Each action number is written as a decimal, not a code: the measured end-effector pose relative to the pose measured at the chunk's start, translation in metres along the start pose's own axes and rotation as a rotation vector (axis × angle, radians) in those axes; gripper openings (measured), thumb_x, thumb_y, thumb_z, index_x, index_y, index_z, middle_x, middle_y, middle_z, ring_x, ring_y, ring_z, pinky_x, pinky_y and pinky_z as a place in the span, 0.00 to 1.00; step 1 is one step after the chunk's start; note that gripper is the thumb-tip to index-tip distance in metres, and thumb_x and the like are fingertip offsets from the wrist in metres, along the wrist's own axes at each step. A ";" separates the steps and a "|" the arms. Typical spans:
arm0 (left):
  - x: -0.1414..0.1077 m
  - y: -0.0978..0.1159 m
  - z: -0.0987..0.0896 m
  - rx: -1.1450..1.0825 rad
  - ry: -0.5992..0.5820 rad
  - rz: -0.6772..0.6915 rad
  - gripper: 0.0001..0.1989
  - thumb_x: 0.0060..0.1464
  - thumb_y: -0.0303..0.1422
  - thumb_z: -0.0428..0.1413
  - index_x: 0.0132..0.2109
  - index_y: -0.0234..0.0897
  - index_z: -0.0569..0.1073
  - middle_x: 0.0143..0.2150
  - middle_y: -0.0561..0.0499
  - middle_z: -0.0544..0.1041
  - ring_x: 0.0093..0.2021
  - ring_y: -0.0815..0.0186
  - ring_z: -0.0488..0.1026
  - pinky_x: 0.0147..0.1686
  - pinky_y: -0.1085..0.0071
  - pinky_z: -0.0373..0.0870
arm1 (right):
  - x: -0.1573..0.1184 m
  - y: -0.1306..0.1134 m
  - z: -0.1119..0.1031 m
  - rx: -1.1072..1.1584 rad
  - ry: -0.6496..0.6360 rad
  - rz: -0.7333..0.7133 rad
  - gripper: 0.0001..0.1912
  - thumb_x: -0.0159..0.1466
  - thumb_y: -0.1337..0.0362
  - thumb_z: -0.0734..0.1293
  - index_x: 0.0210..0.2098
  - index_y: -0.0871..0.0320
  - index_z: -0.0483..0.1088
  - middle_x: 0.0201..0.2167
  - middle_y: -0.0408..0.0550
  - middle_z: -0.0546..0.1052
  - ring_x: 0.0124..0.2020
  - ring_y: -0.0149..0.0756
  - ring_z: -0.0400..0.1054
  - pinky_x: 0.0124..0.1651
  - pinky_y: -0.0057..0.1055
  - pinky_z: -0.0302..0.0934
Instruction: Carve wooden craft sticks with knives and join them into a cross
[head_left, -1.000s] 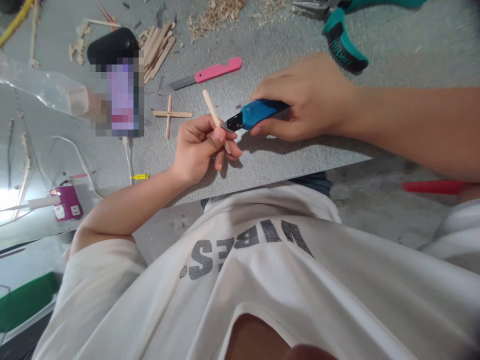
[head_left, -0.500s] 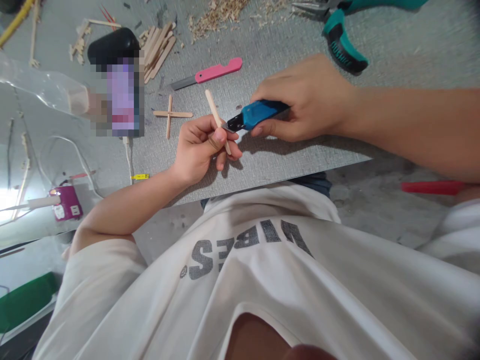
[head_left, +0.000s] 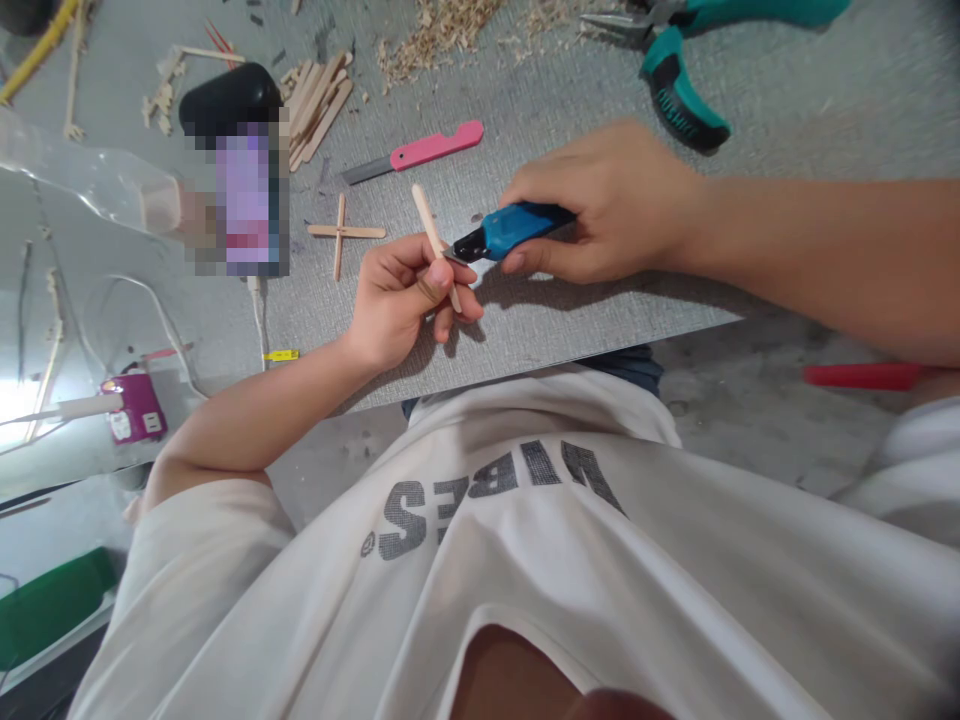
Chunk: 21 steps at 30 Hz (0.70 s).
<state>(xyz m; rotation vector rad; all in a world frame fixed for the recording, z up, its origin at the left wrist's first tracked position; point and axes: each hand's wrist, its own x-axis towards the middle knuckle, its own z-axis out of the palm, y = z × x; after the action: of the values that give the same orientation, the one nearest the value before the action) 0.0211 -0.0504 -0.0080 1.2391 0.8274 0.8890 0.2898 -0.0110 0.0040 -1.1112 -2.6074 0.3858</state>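
My left hand (head_left: 409, 292) pinches a wooden popsicle stick (head_left: 426, 215) between thumb and fingers, with the stick tilted and its upper half standing free. A blue and black utility knife (head_left: 517, 230) is gripped in my right hand (head_left: 611, 205). Its short blade touches the stick's right side, just above my left thumb. Left of my hands, two crossed popsicle sticks (head_left: 339, 232) lie on the table. Behind them rests a pink-handled folding knife (head_left: 435, 148) with its blade out, pointing left.
Green-handled pliers (head_left: 682, 95) lie at the back right of the grey table (head_left: 585, 330). Wood shavings (head_left: 435, 40) and a pile of popsicle sticks (head_left: 319, 105) sit at the back. A black case (head_left: 231, 103), clear bottle (head_left: 90, 175) and purple adapter (head_left: 133, 408) stand left.
My hands, the popsicle stick and the utility knife keep almost the same places. The view has shifted very slightly.
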 end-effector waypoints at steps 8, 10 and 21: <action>-0.001 -0.003 -0.005 0.017 0.027 -0.034 0.26 0.60 0.58 0.72 0.41 0.40 0.77 0.30 0.54 0.83 0.22 0.69 0.80 0.15 0.76 0.69 | 0.000 0.002 0.002 0.008 0.063 -0.003 0.37 0.73 0.24 0.53 0.49 0.45 0.77 0.37 0.47 0.83 0.43 0.47 0.80 0.43 0.47 0.64; 0.000 -0.003 -0.005 0.020 0.021 -0.048 0.26 0.61 0.59 0.72 0.41 0.40 0.77 0.30 0.54 0.83 0.22 0.69 0.80 0.15 0.76 0.69 | 0.000 0.004 0.003 -0.016 0.067 -0.012 0.38 0.73 0.24 0.52 0.48 0.45 0.76 0.36 0.46 0.82 0.43 0.47 0.79 0.42 0.47 0.63; 0.000 0.006 0.001 -0.003 -0.030 -0.057 0.30 0.57 0.62 0.72 0.37 0.40 0.76 0.27 0.54 0.83 0.15 0.73 0.71 0.16 0.74 0.71 | 0.001 0.001 -0.003 0.017 -0.013 0.009 0.33 0.75 0.28 0.55 0.46 0.47 0.75 0.35 0.47 0.80 0.42 0.48 0.77 0.44 0.46 0.65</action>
<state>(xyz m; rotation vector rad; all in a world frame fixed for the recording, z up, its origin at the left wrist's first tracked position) 0.0214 -0.0503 -0.0020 1.2177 0.8335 0.8238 0.2908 -0.0092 0.0065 -1.1196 -2.6061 0.4170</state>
